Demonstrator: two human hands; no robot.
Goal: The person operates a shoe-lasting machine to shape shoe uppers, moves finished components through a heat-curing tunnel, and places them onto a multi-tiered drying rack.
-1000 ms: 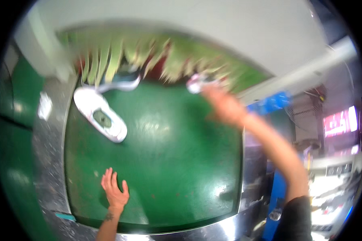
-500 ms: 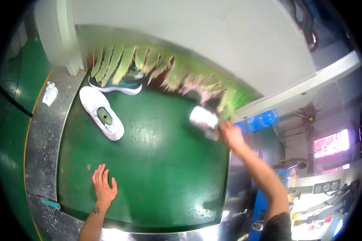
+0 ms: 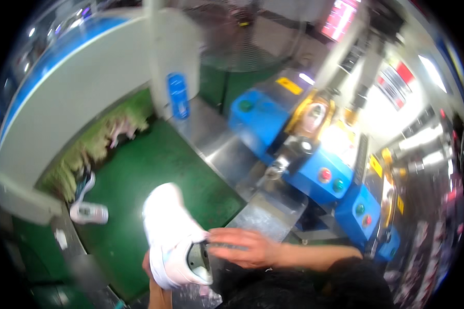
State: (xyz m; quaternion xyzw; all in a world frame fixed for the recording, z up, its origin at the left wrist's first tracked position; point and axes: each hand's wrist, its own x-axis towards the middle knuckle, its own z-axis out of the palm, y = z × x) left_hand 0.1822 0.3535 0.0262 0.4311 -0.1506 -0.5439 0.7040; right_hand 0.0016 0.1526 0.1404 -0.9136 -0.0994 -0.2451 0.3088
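So right up close there's a chunky white shoe (image 3: 171,237) held up over the green belt (image 3: 139,175). Left hand (image 3: 148,265) has it from the side, mostly hidden; right hand (image 3: 245,248) is at the collar, can't tell if it's gripping. Further along, another white shoe (image 3: 90,213) sits on the belt, near a ragged green fringe (image 3: 82,152).

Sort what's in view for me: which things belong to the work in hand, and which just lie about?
Seemingly in the work:
white shoe, in the partly hidden left hand; right hand at its opening
grey-green insert inside it
smaller-looking white shoe on the green surface

Probably lying about:
blue bottle-shaped thing
white scrap
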